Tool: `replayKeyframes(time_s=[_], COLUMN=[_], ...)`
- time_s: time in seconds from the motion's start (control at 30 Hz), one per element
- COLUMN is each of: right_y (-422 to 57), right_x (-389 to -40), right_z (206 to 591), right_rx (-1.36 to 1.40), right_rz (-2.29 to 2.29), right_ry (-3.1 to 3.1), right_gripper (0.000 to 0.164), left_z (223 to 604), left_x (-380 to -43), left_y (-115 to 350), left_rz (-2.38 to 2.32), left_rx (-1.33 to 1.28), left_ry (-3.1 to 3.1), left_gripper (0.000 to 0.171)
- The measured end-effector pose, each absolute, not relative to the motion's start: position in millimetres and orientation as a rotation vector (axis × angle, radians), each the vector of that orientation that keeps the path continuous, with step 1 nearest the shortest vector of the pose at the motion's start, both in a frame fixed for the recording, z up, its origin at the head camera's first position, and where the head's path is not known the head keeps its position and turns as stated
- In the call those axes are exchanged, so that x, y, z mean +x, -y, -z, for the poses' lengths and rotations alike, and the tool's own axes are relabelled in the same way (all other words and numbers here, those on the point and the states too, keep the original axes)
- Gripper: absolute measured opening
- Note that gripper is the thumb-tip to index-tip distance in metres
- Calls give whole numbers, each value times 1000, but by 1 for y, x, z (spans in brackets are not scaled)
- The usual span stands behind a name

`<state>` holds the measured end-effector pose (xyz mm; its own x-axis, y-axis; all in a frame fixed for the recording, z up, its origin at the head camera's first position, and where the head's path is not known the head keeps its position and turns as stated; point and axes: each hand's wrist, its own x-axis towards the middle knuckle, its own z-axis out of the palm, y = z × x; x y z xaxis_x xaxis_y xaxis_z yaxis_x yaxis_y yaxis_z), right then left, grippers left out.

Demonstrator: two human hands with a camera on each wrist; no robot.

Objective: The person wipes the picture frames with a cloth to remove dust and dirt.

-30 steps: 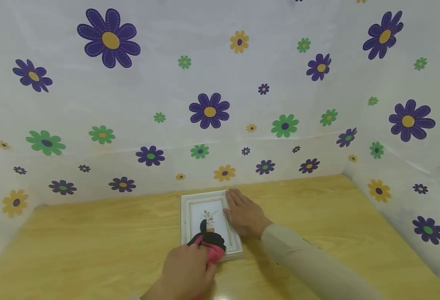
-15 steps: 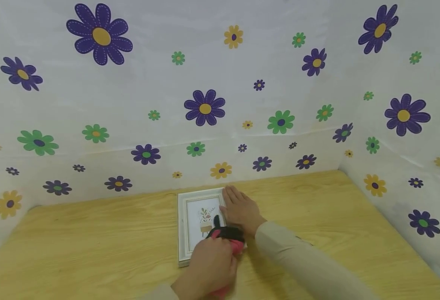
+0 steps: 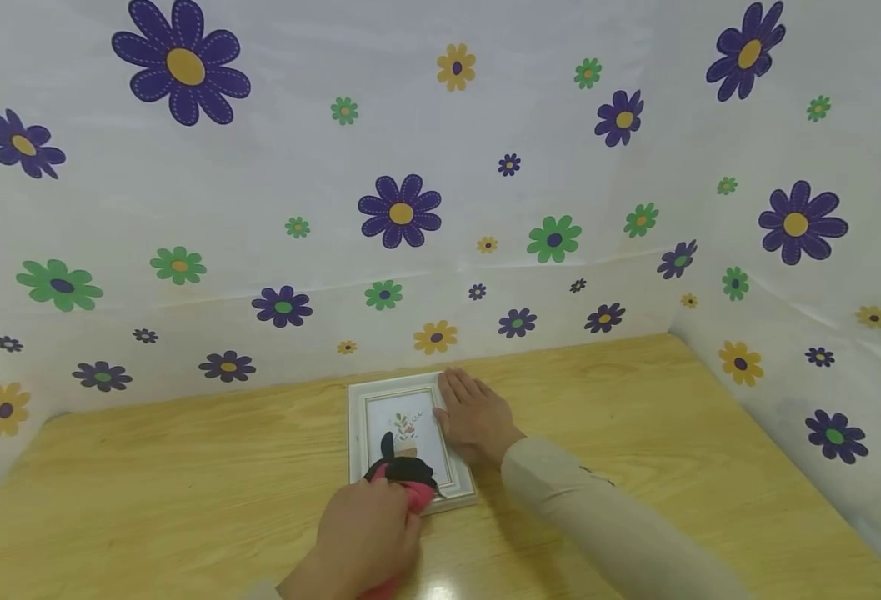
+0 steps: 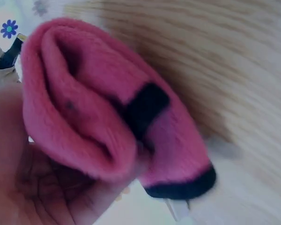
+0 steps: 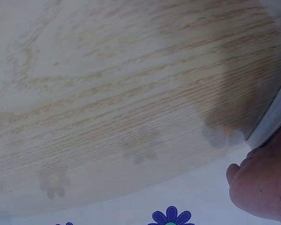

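A white picture frame [image 3: 357, 417] with a plant print lies flat on the wooden table. My left hand [image 3: 368, 529] grips a bunched pink cloth with black edging [image 3: 419, 493] over the frame's lower part, hiding the near left corner. In the left wrist view the fuzzy cloth [image 4: 79, 108] is folded, with fingers and thumb curled round it. My right hand [image 3: 478, 418] lies with straight fingers along the frame's right side, touching its edge. Only part of that hand [image 5: 262, 183] shows in the right wrist view, beside the frame's edge [image 5: 274, 112].
The wooden table [image 3: 185, 467] extends to both sides of the frame. A white sheet with printed flowers [image 3: 275, 200] stands along the table's back edge, close behind the frame, and along the right side.
My left hand swept the cloth right across the frame's lower part, then back left. The right hand stays on the frame's right side. The head view has shifted slightly.
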<state>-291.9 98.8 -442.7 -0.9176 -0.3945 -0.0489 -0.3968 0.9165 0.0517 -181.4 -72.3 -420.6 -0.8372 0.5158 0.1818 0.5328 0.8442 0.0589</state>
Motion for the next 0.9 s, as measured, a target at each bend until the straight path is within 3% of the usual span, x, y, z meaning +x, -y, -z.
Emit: replayKeyframes(time_s=[0.33,0.5,0.77,0.9], right_y=[-100,-100,-96,-95], right_x=[-301,-301,-291,-288], right_z=[455,453,447,446], right_rx=[-636,-625,-603,-571], right_rz=[-105,-102,-49,-35], right_ry=[-3032,-3031,-3010,-3023], right_gripper=[59,59,59,58], left_z=[434,430,424,426], left_x=[-197,-197,-178,-176], left_y=[38,42,87,77], left_rz=[115,157,223,188], left_rx=[-1147,-1059,-808,-822], left_ry=[2614,2721,2814,2794], left_gripper=[27,25,28,27])
